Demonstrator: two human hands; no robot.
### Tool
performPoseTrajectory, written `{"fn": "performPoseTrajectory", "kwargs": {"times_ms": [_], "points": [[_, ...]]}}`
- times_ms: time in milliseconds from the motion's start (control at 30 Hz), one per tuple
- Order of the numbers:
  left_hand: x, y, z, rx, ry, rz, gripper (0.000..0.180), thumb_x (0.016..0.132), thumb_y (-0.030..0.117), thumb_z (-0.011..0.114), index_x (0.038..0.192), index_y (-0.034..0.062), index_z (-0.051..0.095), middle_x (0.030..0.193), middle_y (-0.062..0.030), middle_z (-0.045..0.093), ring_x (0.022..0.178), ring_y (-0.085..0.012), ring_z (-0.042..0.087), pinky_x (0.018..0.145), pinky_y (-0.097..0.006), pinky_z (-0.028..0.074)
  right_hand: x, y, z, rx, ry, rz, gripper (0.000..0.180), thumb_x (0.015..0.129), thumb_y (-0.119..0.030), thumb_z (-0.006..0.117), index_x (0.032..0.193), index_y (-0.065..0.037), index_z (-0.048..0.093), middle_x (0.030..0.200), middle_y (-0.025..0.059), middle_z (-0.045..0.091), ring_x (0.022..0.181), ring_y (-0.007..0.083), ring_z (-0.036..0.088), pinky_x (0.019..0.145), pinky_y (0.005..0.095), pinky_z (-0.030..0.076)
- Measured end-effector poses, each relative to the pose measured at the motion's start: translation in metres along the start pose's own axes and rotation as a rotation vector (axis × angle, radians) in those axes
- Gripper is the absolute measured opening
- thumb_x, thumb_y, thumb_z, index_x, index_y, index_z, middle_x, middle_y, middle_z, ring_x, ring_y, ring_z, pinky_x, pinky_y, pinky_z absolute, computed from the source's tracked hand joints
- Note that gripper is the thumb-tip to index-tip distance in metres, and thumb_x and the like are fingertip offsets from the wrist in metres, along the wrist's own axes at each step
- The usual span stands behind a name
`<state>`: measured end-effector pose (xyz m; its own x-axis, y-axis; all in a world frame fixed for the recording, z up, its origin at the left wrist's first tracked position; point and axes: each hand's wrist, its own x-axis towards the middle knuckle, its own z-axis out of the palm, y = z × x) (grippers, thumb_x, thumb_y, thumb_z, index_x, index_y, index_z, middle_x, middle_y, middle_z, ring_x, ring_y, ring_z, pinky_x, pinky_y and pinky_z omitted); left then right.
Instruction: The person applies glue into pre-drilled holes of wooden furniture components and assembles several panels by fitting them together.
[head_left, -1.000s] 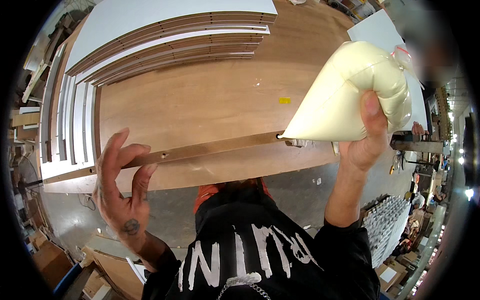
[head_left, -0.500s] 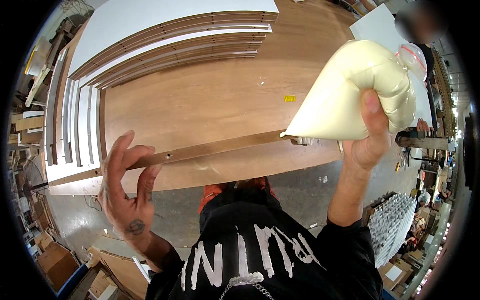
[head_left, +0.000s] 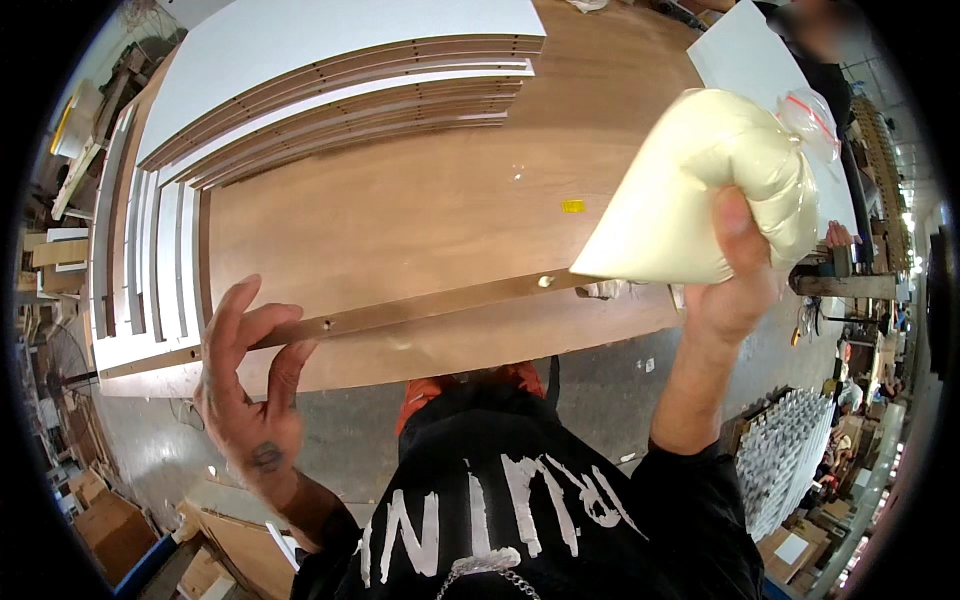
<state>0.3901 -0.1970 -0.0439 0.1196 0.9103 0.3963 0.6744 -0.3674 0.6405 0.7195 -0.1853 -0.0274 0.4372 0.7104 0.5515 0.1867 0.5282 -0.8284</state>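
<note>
A long, narrow brown board strip (head_left: 430, 305) with holes along its edge runs across the front of the view. My left hand (head_left: 245, 390) pinches it near the left, thumb below and fingers above. In my right hand (head_left: 735, 275) is a plump clear plastic bag (head_left: 680, 200) of cream-coloured paste, tied at its upper right end. Its pointed corner hangs down to the strip's right part; whether it touches I cannot tell. Just left of that corner, a small cream blob (head_left: 545, 281) sits on the strip at a hole.
White panels (head_left: 340, 30) with drilled brown edges are stacked at the back left of the wooden table (head_left: 400, 210). More strips (head_left: 160, 260) lie at its left end. A small yellow piece (head_left: 573, 206) lies mid-table. Another person (head_left: 830, 60) stands at the far right.
A cream blob now shows on the strip beside the bag's corner, which has shifted slightly right along the strip. My left hand keeps its pinch; the whole view has shifted a little.
</note>
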Motion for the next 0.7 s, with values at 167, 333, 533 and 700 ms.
{"fn": "performPoseTrajectory", "kwargs": {"times_ms": [167,333,533,700], "points": [[0.004,-0.004,0.001,0.056,-0.006,0.083,0.051,0.078,0.012,0.069,0.125,0.0079,0.050,0.092,-0.0059,0.066,0.084,-0.0157,0.064,0.082,-0.032,0.050,0.019,-0.008,-0.045,0.090,0.112,0.025,0.048,0.083,-0.017,0.060,0.125,0.002,0.047,0.116,0.0141,0.057,0.103,0.0248,0.059,0.091,0.0386,0.048],[-0.001,-0.004,-0.004,0.047,-0.036,-0.037,0.049,0.081,0.014,0.068,0.126,0.0058,0.050,0.097,-0.0071,0.065,0.083,-0.0168,0.062,0.088,-0.035,0.045,0.029,-0.006,-0.085,0.007,0.222,0.041,0.047,0.084,-0.020,0.058,0.125,0.001,0.048,0.114,0.0125,0.059,0.103,0.0233,0.059,0.090,0.0383,0.048],[0.000,0.003,0.001,-0.049,0.011,-0.181,0.056,0.079,0.019,0.071,0.128,0.0044,0.049,0.093,-0.0077,0.066,0.086,-0.0165,0.060,0.092,-0.035,0.042,0.030,-0.002,-0.091,-0.017,0.162,0.060,0.050,0.082,-0.016,0.059,0.126,0.003,0.045,0.114,0.0131,0.059,0.104,0.0224,0.059,0.092,0.0367,0.047],[-0.002,0.001,0.000,0.040,0.005,-0.178,0.057,0.079,0.023,0.071,0.129,0.0048,0.048,0.093,-0.0083,0.066,0.090,-0.0166,0.060,0.091,-0.034,0.042,0.032,0.001,-0.091,0.040,0.203,0.066,0.049,0.075,-0.004,0.065,0.121,0.005,0.051,0.108,0.0134,0.061,0.099,0.0203,0.060,0.089,0.0311,0.047]]}}
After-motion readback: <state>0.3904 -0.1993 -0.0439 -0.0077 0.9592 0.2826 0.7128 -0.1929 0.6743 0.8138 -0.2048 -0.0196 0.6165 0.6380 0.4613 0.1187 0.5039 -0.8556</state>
